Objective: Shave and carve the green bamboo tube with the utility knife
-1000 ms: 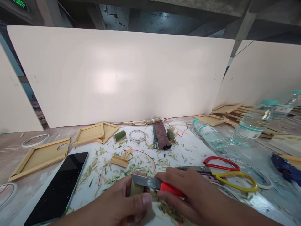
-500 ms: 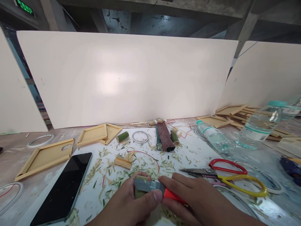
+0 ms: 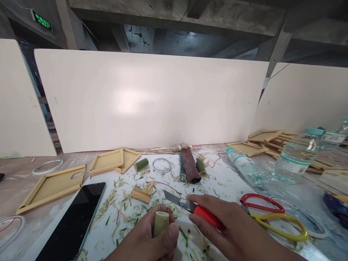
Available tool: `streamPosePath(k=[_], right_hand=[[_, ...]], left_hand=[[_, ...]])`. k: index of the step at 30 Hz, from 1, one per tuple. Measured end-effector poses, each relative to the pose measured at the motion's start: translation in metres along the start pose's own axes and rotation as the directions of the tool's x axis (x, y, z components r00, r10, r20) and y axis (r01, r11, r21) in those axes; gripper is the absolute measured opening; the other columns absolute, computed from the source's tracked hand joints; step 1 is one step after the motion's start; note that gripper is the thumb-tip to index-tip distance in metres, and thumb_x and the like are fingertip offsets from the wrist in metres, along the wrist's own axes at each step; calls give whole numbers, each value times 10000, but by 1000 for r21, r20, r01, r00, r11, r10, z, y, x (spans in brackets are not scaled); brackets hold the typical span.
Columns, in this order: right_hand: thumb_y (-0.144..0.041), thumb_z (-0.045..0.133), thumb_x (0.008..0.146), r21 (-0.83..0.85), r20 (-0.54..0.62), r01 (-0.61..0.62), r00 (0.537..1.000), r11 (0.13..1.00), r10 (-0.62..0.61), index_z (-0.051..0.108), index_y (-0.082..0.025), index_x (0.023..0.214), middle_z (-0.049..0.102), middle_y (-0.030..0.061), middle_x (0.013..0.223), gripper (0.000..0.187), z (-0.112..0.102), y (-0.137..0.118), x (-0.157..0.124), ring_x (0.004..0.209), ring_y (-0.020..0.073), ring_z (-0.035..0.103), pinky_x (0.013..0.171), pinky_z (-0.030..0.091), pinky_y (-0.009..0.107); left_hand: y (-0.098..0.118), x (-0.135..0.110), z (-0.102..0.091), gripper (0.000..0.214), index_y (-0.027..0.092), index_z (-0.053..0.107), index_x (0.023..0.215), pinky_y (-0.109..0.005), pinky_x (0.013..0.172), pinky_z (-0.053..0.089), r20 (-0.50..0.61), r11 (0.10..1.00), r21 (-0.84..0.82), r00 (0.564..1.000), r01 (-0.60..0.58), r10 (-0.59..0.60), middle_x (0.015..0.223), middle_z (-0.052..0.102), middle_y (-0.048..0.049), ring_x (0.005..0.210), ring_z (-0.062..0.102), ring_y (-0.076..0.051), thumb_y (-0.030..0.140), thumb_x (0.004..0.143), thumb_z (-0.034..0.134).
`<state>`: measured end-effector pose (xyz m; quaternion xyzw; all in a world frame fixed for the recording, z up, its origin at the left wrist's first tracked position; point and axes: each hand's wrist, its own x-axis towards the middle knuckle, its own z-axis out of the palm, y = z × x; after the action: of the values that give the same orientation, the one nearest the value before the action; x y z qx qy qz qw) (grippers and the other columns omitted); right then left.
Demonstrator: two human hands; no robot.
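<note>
My left hand (image 3: 148, 241) is closed around a short pale-green bamboo tube (image 3: 160, 223), held upright with its open end showing. My right hand (image 3: 231, 232) grips a red-handled utility knife (image 3: 190, 206); its extended blade points up and left, clear of the tube by a small gap. Both hands hover over a white sheet (image 3: 225, 177) strewn with green and yellow bamboo shavings.
A black phone (image 3: 73, 221) lies at the left. Red-and-yellow scissors (image 3: 269, 214) lie right of my right hand. Water bottles (image 3: 296, 156), bamboo pieces (image 3: 140, 164), a dark sandpaper strip (image 3: 190, 165), tape rings (image 3: 161, 165) and wooden frames (image 3: 51, 185) stand further back before white boards.
The knife blade was lying across the bamboo tube; now it has lifted off to the upper right. The tube's open end is exposed. The view has tilted up slightly.
</note>
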<state>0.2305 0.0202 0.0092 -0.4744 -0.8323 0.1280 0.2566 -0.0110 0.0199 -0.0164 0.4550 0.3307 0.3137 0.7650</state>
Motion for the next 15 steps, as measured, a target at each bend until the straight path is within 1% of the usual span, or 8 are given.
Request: streamPosePath(k=[2, 3, 5, 7, 9, 11, 13, 15], right_hand=[[-464, 567, 1062, 23, -6, 6, 1000, 1000, -6, 673, -321, 1344, 828, 39, 1173, 334, -4, -1, 0, 1012, 277, 800, 857, 618, 395], [-456, 564, 1060, 38, 1, 15, 1000, 999, -15, 684, -323, 1316, 832, 33, 1139, 312, -5, -3, 0, 981, 269, 801, 834, 612, 383], [-435, 569, 1053, 82, 11, 15, 1000, 997, -16, 721, -314, 1189, 827, 16, 1016, 238, -5, -9, 1, 883, 243, 788, 767, 587, 344], [-428, 607, 1023, 143, 11, -26, 1000, 989, 25, 727, -297, 1086, 802, 6, 929, 189, -3, -16, 1, 822, 224, 757, 730, 555, 314], [-415, 654, 974, 214, 24, -104, 995, 971, 101, 713, -284, 1035, 763, -6, 869, 156, -2, -22, 2, 780, 209, 710, 700, 528, 294], [-382, 667, 933, 287, 53, -173, 985, 942, 164, 686, -274, 1000, 695, -29, 804, 129, -1, -26, 3, 725, 189, 640, 657, 501, 274], [-342, 650, 910, 351, 80, -201, 980, 915, 184, 656, -265, 970, 615, -53, 745, 98, 0, -28, 4, 671, 168, 561, 610, 466, 258], [-310, 640, 892, 390, 87, -195, 981, 900, 175, 643, -261, 962, 583, -65, 731, 85, 1, -29, 5, 660, 159, 526, 607, 447, 253]], left_hand=[[0, 0, -1, 604, 230, 468, 1013, -221, 510, 236, 30, 998, -55, 1000, -5, 7, 671, 533, 81, 519, 404, -40, 703, 820, 791], [0, 0, -2, 587, 228, 466, 1007, -225, 522, 249, 38, 998, -62, 999, -8, 10, 685, 537, 76, 532, 420, -42, 691, 836, 783], [0, 0, -3, 582, 230, 464, 987, -233, 529, 262, 54, 999, -53, 999, -4, 7, 701, 500, 83, 549, 416, -46, 672, 826, 807], [0, -1, -3, 603, 240, 460, 1008, -237, 526, 258, 85, 1000, -5, 996, -11, 11, 739, 480, 87, 571, 395, -52, 650, 795, 848], [0, -2, -3, 640, 257, 451, 1102, -238, 540, 249, 138, 998, 66, 990, -18, 9, 780, 482, 88, 597, 361, -58, 616, 784, 876], [2, -3, -2, 676, 279, 424, 1235, -245, 567, 252, 165, 991, 132, 986, -11, -11, 811, 475, 89, 620, 349, -65, 575, 819, 866], [5, -6, 1, 687, 292, 384, 1338, -263, 590, 254, 154, 988, 153, 987, 24, -47, 827, 465, 83, 634, 364, -76, 547, 875, 823], [8, -9, 4, 674, 285, 376, 1384, -284, 600, 239, 115, 980, 192, 991, 48, -71, 835, 463, 72, 645, 360, -89, 555, 912, 775]])
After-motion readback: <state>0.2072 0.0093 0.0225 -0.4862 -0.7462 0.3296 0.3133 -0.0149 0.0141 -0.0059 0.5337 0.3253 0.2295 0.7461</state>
